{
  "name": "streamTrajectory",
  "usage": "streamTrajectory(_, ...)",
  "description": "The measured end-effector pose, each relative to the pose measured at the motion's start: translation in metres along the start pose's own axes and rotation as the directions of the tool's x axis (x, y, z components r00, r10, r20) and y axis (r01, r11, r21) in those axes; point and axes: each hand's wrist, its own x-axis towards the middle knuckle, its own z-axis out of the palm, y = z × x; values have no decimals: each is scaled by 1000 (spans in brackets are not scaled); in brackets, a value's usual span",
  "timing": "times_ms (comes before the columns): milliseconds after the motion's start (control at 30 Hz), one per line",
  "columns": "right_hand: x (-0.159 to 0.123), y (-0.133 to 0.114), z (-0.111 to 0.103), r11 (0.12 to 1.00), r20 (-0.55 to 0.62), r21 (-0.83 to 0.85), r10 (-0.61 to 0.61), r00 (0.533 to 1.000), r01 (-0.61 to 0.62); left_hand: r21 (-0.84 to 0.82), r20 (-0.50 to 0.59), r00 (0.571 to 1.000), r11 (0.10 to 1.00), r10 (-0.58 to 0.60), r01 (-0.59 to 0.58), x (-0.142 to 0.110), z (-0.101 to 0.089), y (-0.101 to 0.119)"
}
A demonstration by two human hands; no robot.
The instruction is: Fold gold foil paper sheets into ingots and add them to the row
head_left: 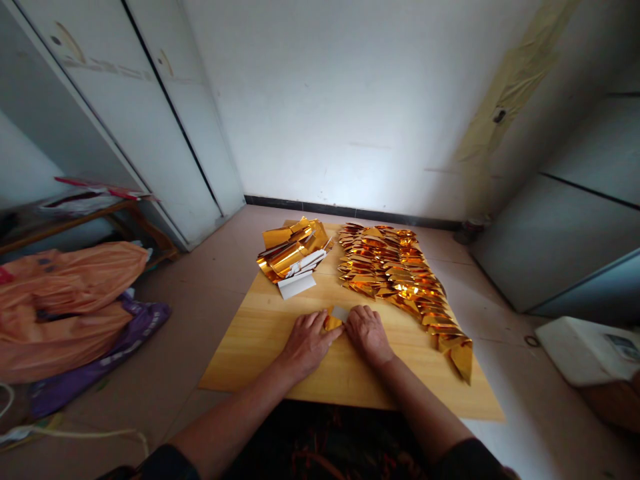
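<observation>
Between my hands, near the middle of the wooden board, lies a small sheet of gold foil paper with a grey-white reverse side, partly folded. My left hand presses its left part, fingers closed together on it. On the other side, my right hand has curled fingers at the right edge of the same sheet; the fingertips are partly hidden. Beyond my left hand is a loose pile of gold foil sheets, some showing white backs. Rows of folded gold foil pieces stand closely packed on the right.
A white cabinet stands at the left, with orange cloth and a purple bag beside a low wooden stand. A white wall closes the far side. To the right are a grey cabinet-like unit and a white box.
</observation>
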Motion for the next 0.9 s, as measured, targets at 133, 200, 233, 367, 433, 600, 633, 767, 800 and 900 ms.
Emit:
streamTrajectory(133, 0, -2, -3, 1000, 23, 14, 25, 999, -25, -2, 7, 1000, 1000, -13, 13, 0, -2, 1)
streamTrajectory(200, 0, -3, -4, 997, 21, 49, 52, 998, -53, -16, 14, 1000, 1000, -26, 26, 0, -4, 3)
streamTrajectory(233, 0, -3, -5, 995, 18, 76, 68, 998, -69, -25, 17, 999, 999, -34, 34, 1, -5, 4)
streamTrajectory(367, -1, -1, -7, 968, 13, 223, 115, 993, -116, -48, 42, 997, 997, -59, 61, 1, -8, 6)
streamTrajectory(433, -1, 2, -7, 946, 15, 301, 123, 992, -122, -52, 59, 996, 996, -65, 68, 1, -8, 7)
streamTrajectory(600, 1, 8, -4, 889, 39, 436, 134, 990, -137, -51, 90, 993, 995, -81, 86, 1, -10, 8)
streamTrajectory(633, 1, 8, -3, 884, 44, 445, 138, 989, -143, -51, 96, 992, 995, -86, 91, 1, -10, 8)
streamTrajectory(767, 2, 9, 1, 888, 50, 431, 152, 987, -159, -70, 104, 990, 992, -96, 104, 1, -10, 8)
streamTrajectory(800, 2, 9, 2, 887, 51, 434, 151, 987, -158, -79, 101, 990, 991, -99, 107, 1, -10, 8)
streamTrajectory(900, 2, 12, 3, 875, 44, 465, 130, 991, -135, -102, 83, 987, 984, -138, 146, 3, -8, 11)
